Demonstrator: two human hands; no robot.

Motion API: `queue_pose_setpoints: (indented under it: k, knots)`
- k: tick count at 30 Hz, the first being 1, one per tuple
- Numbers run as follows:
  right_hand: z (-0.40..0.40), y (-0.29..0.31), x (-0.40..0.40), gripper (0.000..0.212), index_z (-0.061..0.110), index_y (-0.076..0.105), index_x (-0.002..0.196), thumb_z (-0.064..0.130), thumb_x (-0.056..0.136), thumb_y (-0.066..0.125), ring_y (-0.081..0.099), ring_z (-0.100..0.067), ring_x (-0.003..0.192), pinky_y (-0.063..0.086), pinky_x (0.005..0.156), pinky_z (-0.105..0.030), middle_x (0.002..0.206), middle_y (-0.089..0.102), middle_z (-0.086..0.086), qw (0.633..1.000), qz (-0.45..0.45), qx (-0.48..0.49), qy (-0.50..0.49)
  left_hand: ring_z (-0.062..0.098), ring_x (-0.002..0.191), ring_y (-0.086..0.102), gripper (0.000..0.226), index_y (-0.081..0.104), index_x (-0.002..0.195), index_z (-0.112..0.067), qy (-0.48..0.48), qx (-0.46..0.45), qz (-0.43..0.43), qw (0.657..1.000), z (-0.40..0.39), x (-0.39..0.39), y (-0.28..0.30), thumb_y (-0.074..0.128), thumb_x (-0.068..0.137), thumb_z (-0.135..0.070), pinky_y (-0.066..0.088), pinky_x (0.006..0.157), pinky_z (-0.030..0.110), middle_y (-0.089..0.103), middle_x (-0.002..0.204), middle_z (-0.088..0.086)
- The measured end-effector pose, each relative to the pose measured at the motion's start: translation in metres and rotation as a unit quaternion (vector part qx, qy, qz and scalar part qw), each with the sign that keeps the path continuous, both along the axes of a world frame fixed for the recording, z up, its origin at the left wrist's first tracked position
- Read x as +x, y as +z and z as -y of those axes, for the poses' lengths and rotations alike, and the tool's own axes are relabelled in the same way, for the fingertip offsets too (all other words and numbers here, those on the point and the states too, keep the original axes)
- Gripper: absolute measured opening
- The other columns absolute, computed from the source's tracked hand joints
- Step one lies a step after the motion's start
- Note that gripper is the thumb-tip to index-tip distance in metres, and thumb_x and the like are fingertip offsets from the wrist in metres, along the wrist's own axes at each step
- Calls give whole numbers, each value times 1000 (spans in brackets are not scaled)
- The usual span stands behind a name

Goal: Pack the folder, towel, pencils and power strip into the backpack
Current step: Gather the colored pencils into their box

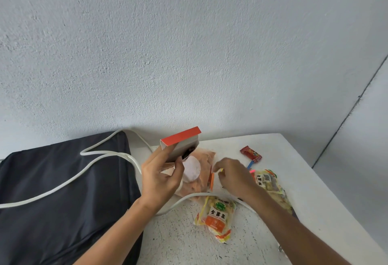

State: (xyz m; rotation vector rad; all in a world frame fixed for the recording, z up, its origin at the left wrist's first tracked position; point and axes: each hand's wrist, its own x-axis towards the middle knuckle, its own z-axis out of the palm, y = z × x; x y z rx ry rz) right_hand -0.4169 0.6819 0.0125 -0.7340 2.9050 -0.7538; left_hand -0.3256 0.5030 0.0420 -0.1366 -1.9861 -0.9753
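My left hand [161,178] holds a small red and grey pencil box [180,145] upright above the table, its open end facing me. Beside it my right hand [233,176] hovers low with curled fingers that pinch the yellow end of what looks like a pencil [219,170]. Blue and pink pencil ends [251,167] stick out behind that hand. A peach towel [203,159] with a pale round patch lies under both hands. The power strip's white cable [94,172] loops across the dark backpack [63,191] lying flat on the left. Neither the strip itself nor a folder can be seen.
Two yellow snack packets [216,216] [270,183] and a red candy wrapper [251,154] lie on the white speckled table [294,159]. A small orange piece [212,180] stands by the towel. A wall rises right behind; the table edge runs down the right.
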Motion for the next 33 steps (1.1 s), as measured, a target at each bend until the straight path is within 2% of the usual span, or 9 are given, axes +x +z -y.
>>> queue_pose_setpoints:
  k: [9,12,16,20,23,25,28,30,33]
  knots:
    - [17,-18,9,66,24,18,152,23,94,49,44,-29,124,36,103,-37,128,55,-10,994,18,111,10,-20,86,56,51,56,117,-12,1,-5,8,1000,-3,-2,-1,63,72,9,42,70,-2,62,90,-1]
    - [24,-20,8,66,25,23,150,16,91,52,49,-28,117,41,98,-36,120,59,-9,995,17,95,-24,-21,87,56,52,55,118,-11,5,-5,7,1000,-3,-2,0,63,71,9,42,70,-3,62,91,0]
    - [27,-29,0,53,24,48,131,1,85,58,57,-22,106,49,84,-28,116,58,-4,989,49,-97,-103,-20,88,56,53,59,119,-14,5,-9,6,1000,-3,-2,0,63,72,10,42,71,-3,62,93,-3]
    - [21,-19,-7,55,17,48,129,4,82,71,62,-14,81,48,67,-18,111,52,1,932,49,-316,-173,-18,88,57,52,60,120,-14,5,-8,4,1000,0,-3,0,62,73,8,43,70,-1,62,94,-5]
    - [16,-2,-11,35,7,64,108,8,76,79,66,-16,80,47,64,-15,94,66,0,871,125,-427,-208,-20,89,56,48,61,118,-8,13,-17,6,1000,1,-4,-2,63,73,8,42,71,-2,64,94,0]
    - [14,12,-11,16,4,70,93,1,78,74,66,-24,78,49,63,-20,82,70,-7,804,206,-524,-192,-19,90,56,46,62,117,-5,13,-16,8,1000,1,-5,-2,63,73,7,42,72,-2,65,94,2]
    - [13,31,0,13,7,66,102,2,93,57,68,-28,73,55,63,-34,78,69,-11,726,291,-609,-132,-19,90,56,43,60,117,-7,7,-16,5,1000,0,-5,-1,62,76,4,42,72,-2,65,94,3]
    - [13,40,8,16,14,62,109,9,98,51,62,-27,60,51,62,-40,71,65,-11,754,275,-591,-80,-19,90,56,37,59,117,-9,2,-16,-2,1000,1,-5,1,59,81,-7,43,72,-1,65,95,2]
    - [14,52,21,15,19,56,110,13,98,53,42,-19,39,39,45,-29,65,62,-12,840,206,-502,5,-19,90,56,36,61,117,-15,-2,-14,-15,1000,1,-4,4,55,81,-14,43,72,-1,65,96,0]
